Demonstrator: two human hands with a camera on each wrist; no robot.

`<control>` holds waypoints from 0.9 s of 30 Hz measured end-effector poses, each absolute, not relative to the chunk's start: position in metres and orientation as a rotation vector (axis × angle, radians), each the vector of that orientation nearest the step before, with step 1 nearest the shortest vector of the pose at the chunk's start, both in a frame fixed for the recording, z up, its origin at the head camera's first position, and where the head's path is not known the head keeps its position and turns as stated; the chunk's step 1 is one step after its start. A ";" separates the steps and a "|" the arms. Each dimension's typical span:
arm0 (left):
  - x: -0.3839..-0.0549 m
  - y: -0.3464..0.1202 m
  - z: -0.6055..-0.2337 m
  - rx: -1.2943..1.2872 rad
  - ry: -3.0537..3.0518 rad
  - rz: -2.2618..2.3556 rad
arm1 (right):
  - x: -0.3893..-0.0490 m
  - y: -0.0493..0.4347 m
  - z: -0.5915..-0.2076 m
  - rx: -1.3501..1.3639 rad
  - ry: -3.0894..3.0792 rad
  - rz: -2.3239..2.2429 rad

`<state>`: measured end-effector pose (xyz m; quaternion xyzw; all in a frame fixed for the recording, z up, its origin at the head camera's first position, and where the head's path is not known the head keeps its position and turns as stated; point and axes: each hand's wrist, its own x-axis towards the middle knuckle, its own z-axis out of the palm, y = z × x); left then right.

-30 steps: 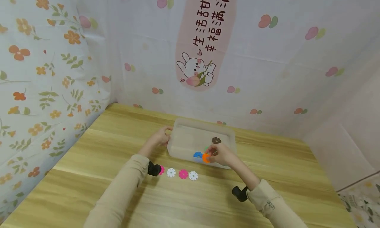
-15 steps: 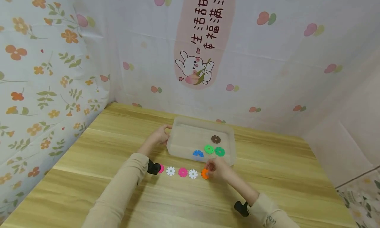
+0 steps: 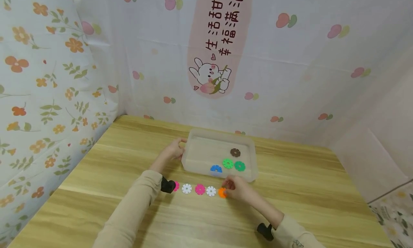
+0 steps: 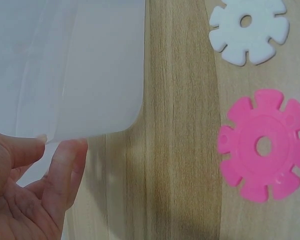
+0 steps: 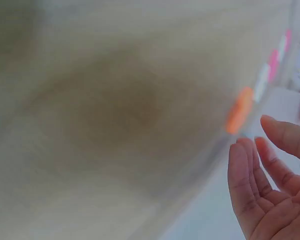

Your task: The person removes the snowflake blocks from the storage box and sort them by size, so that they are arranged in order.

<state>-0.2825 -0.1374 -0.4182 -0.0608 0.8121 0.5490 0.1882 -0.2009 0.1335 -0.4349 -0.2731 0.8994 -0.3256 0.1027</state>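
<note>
My left hand (image 3: 175, 149) holds the left end of a translucent plastic box (image 3: 201, 151); in the left wrist view its thumb and fingers (image 4: 70, 160) meet at the box's edge. On the table in front lies a row of notched plastic discs: a pink disc (image 4: 264, 146) partly behind the left wrist camera in the head view, a white disc (image 3: 186, 188), another pink disc (image 3: 200, 189) and another white disc (image 3: 211, 191). An orange disc (image 3: 222, 192) ends the row at the right. My right hand (image 3: 238, 188) is beside it, thumb and fingers parted in the right wrist view.
Inside the box are a brown disc (image 3: 235, 152), a light green disc (image 3: 228, 163), a dark green disc (image 3: 240, 166) and a blue disc (image 3: 216, 168), its lower part hidden by the front wall. Patterned cloth (image 3: 155, 79) hangs behind the wooden table (image 3: 290, 176).
My right hand has brought the orange disc from over the box's front down to the row's right end, and its fingers have parted from it. The left hand stays on the box.
</note>
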 end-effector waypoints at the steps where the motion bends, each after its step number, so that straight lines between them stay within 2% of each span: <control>1: -0.282 -0.137 -0.418 -0.171 2.285 1.545 | -0.203 0.135 -0.432 -0.818 2.656 -0.975; 5: -0.282 -0.137 -0.419 -0.181 2.291 1.540 | -0.214 0.138 -0.414 -0.801 2.705 -0.994; 7: -0.282 -0.137 -0.420 -0.180 2.295 1.539 | -0.221 0.137 -0.402 -0.686 2.726 -0.980; 10: -0.281 -0.137 -0.419 -0.180 2.288 1.555 | -0.238 0.141 -0.397 -0.653 2.763 -1.003; 20: -0.280 -0.135 -0.421 -0.176 2.293 1.562 | -0.295 0.152 -0.392 -0.384 2.837 -0.890; 27: -0.279 -0.135 -0.423 -0.173 2.301 1.568 | -0.321 0.154 -0.399 -0.206 2.783 -0.698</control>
